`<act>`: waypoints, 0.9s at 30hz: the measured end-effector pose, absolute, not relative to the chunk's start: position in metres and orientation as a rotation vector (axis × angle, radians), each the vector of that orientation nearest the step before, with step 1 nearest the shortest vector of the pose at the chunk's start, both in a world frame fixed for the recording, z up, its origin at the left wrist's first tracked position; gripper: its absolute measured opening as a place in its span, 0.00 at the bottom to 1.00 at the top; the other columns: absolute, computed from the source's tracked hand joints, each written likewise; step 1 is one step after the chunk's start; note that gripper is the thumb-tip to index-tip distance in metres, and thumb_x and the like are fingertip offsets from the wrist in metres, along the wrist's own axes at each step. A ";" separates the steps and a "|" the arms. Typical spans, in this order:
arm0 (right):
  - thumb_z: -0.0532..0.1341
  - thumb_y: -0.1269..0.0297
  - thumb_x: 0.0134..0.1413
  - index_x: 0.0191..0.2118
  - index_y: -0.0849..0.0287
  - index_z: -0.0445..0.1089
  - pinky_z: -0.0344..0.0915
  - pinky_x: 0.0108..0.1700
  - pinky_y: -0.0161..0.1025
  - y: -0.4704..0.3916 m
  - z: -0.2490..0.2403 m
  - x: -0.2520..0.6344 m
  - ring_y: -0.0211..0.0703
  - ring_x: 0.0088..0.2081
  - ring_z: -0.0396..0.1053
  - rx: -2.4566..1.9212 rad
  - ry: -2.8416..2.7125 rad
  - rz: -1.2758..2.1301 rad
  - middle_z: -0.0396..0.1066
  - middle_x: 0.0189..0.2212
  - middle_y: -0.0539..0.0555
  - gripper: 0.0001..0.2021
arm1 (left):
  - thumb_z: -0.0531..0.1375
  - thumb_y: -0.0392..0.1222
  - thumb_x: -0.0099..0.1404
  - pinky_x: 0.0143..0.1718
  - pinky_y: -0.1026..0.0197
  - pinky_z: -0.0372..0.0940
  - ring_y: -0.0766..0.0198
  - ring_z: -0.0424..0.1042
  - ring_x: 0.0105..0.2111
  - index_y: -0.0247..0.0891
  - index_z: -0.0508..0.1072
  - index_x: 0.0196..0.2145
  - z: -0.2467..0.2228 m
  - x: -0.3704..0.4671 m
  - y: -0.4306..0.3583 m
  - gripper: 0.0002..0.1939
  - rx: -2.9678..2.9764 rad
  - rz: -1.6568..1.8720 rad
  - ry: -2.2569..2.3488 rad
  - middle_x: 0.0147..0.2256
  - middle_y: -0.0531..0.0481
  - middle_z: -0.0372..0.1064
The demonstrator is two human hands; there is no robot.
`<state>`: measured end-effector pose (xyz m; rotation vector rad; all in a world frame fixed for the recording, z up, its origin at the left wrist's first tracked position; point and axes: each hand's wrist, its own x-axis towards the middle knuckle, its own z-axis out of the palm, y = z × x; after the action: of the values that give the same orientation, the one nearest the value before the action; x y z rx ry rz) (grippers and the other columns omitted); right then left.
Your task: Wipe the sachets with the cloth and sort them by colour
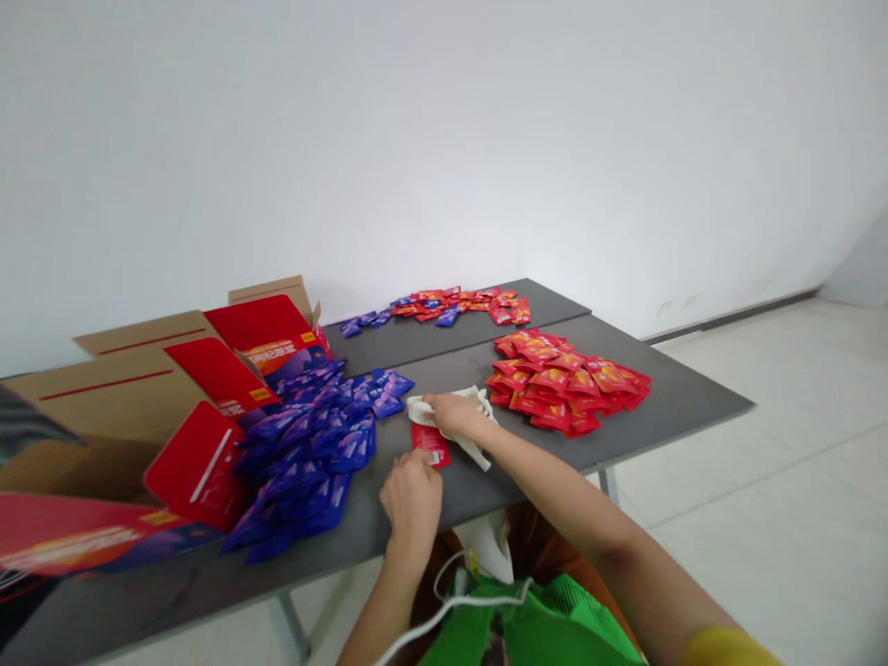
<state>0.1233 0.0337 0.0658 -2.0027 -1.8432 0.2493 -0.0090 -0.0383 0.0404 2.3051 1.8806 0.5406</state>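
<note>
A red sachet point(431, 448) lies flat on the dark table in front of me, partly hidden under a white cloth point(480, 450). With curled fingers, my left hand point(413, 497) holds the sachet's near edge. My right hand point(454, 413) is closed on the bunched cloth and presses it over the upper part of the sachet; its fingertips are partly hidden. Left of my hands, a heap of blue sachets point(305, 472) spreads out beside the boxes. A pile of red sachets point(565, 381) sits to the right.
Open red cardboard boxes point(198, 462) with raised flaps stand on the table's left. Mixed red and blue sachets point(450, 303) lie along the back by the white wall point(444, 139). The grey table's point(684, 398) right corner juts out over the pale floor. A white cable point(444, 610) crosses my lap.
</note>
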 end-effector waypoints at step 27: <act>0.52 0.60 0.58 0.48 0.50 0.67 0.63 0.38 0.40 -0.014 0.038 0.081 0.50 0.40 0.73 -1.988 -2.070 0.222 0.75 0.39 0.55 0.14 | 0.55 0.33 0.62 0.27 0.56 0.72 0.60 0.75 0.22 0.32 0.69 0.40 0.006 -0.050 0.002 0.08 1.023 0.777 1.169 0.24 0.47 0.73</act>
<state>0.0815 -0.0136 0.0379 -1.9882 -2.0698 0.2222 -0.0496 0.0024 0.0055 1.0233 1.1689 0.7771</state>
